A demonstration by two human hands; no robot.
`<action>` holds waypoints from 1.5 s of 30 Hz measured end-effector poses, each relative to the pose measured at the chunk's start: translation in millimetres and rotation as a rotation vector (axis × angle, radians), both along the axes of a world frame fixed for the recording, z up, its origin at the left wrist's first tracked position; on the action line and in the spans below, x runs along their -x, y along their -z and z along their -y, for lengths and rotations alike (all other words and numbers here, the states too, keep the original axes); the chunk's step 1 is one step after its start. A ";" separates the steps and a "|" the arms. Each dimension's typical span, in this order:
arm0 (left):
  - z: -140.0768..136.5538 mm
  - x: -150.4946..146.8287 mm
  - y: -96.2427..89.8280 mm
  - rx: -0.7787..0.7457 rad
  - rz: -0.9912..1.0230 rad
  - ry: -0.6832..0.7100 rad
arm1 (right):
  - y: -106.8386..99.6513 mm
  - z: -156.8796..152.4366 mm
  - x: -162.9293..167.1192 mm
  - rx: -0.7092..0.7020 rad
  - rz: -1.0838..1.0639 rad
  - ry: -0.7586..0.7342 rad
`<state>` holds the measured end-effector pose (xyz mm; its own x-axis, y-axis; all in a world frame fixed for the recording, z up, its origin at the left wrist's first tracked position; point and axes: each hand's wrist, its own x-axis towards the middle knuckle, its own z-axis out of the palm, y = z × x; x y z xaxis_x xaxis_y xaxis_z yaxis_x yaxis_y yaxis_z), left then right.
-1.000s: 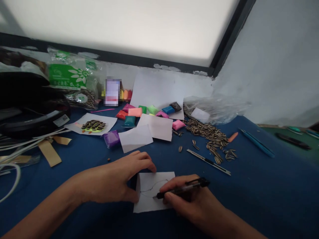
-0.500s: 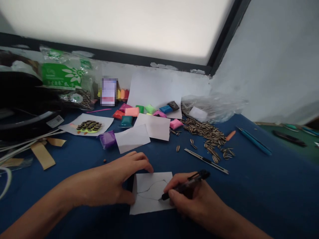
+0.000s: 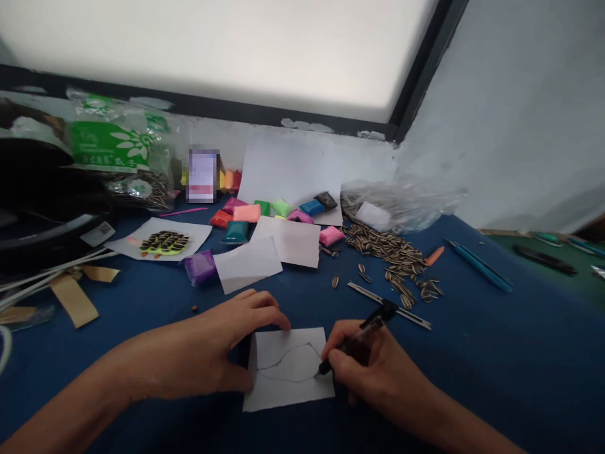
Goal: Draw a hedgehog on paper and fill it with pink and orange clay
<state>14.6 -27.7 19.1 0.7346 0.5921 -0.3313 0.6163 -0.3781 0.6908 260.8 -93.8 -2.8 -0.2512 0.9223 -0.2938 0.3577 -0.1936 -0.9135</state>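
Observation:
A small white sheet of paper (image 3: 288, 394) lies on the blue table in front of me, with a thin curved outline drawn across it. My left hand (image 3: 227, 347) rests at its left side, thumb and fingers apart, the thumb on the left edge and a fingertip at the top edge. My right hand (image 3: 373, 362) is closed around a black pen (image 3: 354, 343), its tip touching the paper near the right end of the lower line. A utility knife (image 3: 390, 306) lies just beyond my right hand.
Striped sunflower seeds (image 3: 387, 248) are heaped at the right, with blue tweezers (image 3: 479, 265) beyond. Coloured clay packets (image 3: 236, 232) and white paper pieces (image 3: 248, 265) lie farther back. At left are a seed-covered turtle figure (image 3: 165, 243), a seed bag (image 3: 113, 151) and cables (image 3: 51, 272).
The pen tip has moved right and slightly up, lengthening the lower line toward the right end of the upper curve. My left hand stays at the paper's left side.

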 end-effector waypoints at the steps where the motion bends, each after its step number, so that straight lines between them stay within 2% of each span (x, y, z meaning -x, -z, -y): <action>1: 0.1 -0.4 -0.8 0.000 0.000 0.004 | 0.7 -0.2 -0.9 -0.008 0.006 0.003; 19: -0.4 -0.7 -1.3 0.025 -0.011 0.013 | -1.6 -4.6 -3.4 -0.023 0.031 0.068; 29: -1.5 0.8 1.8 0.015 0.015 0.007 | -5.0 -3.5 -2.1 -0.115 -0.061 0.128; 39: -6.4 6.3 1.2 0.005 0.070 -0.042 | 1.1 -0.6 0.9 -0.102 -0.103 0.119; 45: -5.5 6.7 3.6 0.041 0.035 -0.086 | 1.1 3.5 6.7 -0.112 -0.052 0.046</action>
<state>7.9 -22.2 15.5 0.6936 0.6397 -0.3311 0.6201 -0.2963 0.7264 254.1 -97.2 -3.9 -0.2197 0.9596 -0.1759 0.3026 -0.1044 -0.9474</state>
